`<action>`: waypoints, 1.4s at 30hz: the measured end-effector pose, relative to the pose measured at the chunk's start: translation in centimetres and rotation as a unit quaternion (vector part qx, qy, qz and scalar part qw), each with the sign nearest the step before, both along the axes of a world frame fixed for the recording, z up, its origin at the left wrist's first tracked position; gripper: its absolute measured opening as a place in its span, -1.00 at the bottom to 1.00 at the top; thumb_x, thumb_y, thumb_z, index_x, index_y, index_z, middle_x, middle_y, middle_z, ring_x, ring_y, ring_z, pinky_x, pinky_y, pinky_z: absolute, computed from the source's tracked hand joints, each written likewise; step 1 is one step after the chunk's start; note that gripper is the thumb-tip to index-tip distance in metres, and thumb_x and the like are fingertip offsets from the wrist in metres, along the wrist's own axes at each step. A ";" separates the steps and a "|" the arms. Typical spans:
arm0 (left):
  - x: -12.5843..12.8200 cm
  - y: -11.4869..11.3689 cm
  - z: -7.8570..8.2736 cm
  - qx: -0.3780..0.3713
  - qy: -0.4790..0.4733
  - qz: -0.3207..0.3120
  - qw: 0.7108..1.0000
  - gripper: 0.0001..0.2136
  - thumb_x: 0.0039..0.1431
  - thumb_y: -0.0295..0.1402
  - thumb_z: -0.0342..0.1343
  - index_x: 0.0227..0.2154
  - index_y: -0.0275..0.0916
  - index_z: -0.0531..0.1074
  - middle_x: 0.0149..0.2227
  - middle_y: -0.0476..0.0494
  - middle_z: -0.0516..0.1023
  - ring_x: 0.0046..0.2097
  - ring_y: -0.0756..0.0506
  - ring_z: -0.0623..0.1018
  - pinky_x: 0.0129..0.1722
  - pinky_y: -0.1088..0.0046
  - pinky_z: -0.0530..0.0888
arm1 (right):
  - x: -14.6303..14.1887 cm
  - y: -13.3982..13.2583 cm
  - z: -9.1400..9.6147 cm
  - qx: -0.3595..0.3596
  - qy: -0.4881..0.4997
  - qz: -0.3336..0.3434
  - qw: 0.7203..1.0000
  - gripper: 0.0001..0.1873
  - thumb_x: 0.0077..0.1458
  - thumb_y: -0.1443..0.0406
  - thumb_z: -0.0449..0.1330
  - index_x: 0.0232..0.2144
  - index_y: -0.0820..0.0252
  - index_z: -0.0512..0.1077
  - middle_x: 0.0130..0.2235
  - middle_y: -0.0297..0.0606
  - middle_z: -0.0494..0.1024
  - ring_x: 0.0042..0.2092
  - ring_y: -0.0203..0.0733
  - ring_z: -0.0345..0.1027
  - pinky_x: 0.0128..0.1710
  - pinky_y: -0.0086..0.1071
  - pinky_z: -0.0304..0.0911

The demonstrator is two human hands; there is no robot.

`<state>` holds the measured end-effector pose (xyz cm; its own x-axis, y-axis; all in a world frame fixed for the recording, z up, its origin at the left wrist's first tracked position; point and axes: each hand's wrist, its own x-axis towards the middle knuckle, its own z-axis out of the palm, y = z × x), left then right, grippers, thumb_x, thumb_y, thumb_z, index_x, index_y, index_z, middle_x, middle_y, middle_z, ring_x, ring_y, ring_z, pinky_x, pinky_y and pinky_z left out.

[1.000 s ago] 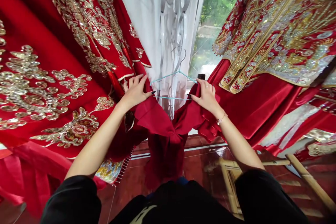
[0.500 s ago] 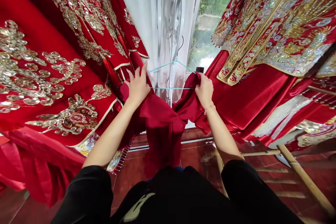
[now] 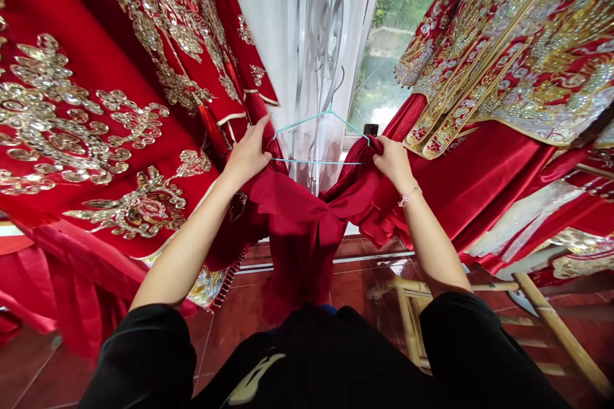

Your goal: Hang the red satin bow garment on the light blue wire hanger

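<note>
In front of me hangs a dark red dress (image 3: 304, 249) with a bow at the neckline, on a thin light-blue hanger (image 3: 307, 119) with a metal hook. My left hand (image 3: 248, 154) pinches the dress's shoulder at the hanger's left end. My right hand (image 3: 391, 161) grips the other shoulder at the right end, thumb and fingers closed on the cloth. The hanger's bottom bar shows between the two hands. The fabric under my fingers is partly hidden.
Red gowns with gold sequins (image 3: 139, 204) hang on the left. An embroidered red and gold jacket (image 3: 499, 64) hangs on the right. Behind are white scrolled metalwork (image 3: 321, 25) and a window (image 3: 407, 32). A bamboo chair (image 3: 407, 313) stands at lower right on red floor tiles.
Both hands have moved slightly outward, and the dress's shoulders are spread wider over the hanger. The left fingers, spread before, now pinch the cloth. The view has shifted a little.
</note>
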<state>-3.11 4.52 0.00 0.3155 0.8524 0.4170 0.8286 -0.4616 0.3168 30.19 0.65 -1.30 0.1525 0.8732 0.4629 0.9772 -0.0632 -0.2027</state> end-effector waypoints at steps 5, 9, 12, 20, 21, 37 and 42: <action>1.0 -1.1 0.7 -0.020 0.029 0.046 0.998 -0.25 0.18 -0.51 0.02 0.44 -0.23 -0.03 0.33 -0.38 0.32 0.36 -0.41 0.30 0.27 -0.08 0.38 | 0.6 0.0 -0.5 0.012 0.021 0.019 1.000 -0.44 0.00 0.47 0.08 0.09 0.31 0.44 -0.01 0.06 0.59 0.03 0.18 0.44 0.00 -0.07 0.33; 2.1 -1.4 0.1 -0.009 0.027 0.084 0.996 -0.28 0.21 -0.51 0.00 0.43 -0.21 0.01 0.34 -0.41 0.29 0.40 -0.44 0.23 0.26 -0.23 0.34 | -0.1 0.1 -1.4 0.011 0.029 0.001 1.000 -0.39 0.05 0.30 0.17 0.19 0.24 0.35 0.12 0.07 0.49 0.11 0.25 0.34 0.06 0.08 0.31; 2.2 -1.1 -0.3 0.002 0.017 0.091 0.996 -0.29 0.19 -0.55 -0.02 0.42 -0.21 0.05 0.37 -0.38 0.24 0.43 -0.41 0.18 0.29 -0.23 0.31 | -0.4 0.3 -2.0 0.020 0.024 -0.017 0.999 -0.38 0.07 0.33 0.12 0.22 0.20 0.29 0.12 0.06 0.47 0.10 0.24 0.32 0.04 0.08 0.30; 1.7 -1.0 0.0 0.019 0.020 0.082 0.996 -0.37 0.16 -0.56 -0.04 0.33 -0.26 0.19 0.33 -0.36 0.30 0.26 -0.39 0.44 0.19 -0.01 0.48 | -0.2 0.4 -2.1 0.023 0.017 -0.036 0.999 -0.48 0.03 0.44 0.06 0.08 0.29 0.36 0.03 0.18 0.49 -0.06 0.23 0.40 -0.08 0.04 0.32; 1.9 -1.2 0.0 0.025 0.033 0.094 0.995 -0.42 0.17 -0.57 -0.06 0.30 -0.30 0.23 0.30 -0.41 0.33 0.25 -0.40 0.44 0.18 -0.03 0.49 | 0.0 0.5 -2.2 0.030 0.020 -0.026 0.999 -0.49 0.03 0.44 0.06 0.07 0.30 0.36 0.05 0.19 0.48 -0.04 0.24 0.40 -0.05 0.06 0.32; 2.7 -1.7 0.1 0.024 0.092 0.133 0.987 -0.57 0.24 -0.56 -0.11 0.16 -0.38 0.34 0.14 -0.54 0.46 0.28 -0.47 0.38 0.14 -0.09 0.47 | 5.0 2.6 -2.6 -0.037 0.113 0.209 0.971 -0.06 -0.14 0.50 0.14 0.35 0.34 0.12 0.36 0.05 0.26 0.39 0.06 0.13 0.41 0.01 -0.01; 2.5 -2.2 0.1 0.023 0.105 0.135 0.985 -0.58 0.26 -0.55 -0.12 0.16 -0.38 0.35 0.14 -0.54 0.45 0.29 -0.46 0.38 0.13 -0.09 0.48 | 5.0 2.7 -2.6 -0.015 0.111 0.208 0.972 -0.08 -0.18 0.52 0.11 0.32 0.25 0.18 0.32 -0.02 0.33 0.34 0.06 0.21 0.38 0.04 0.06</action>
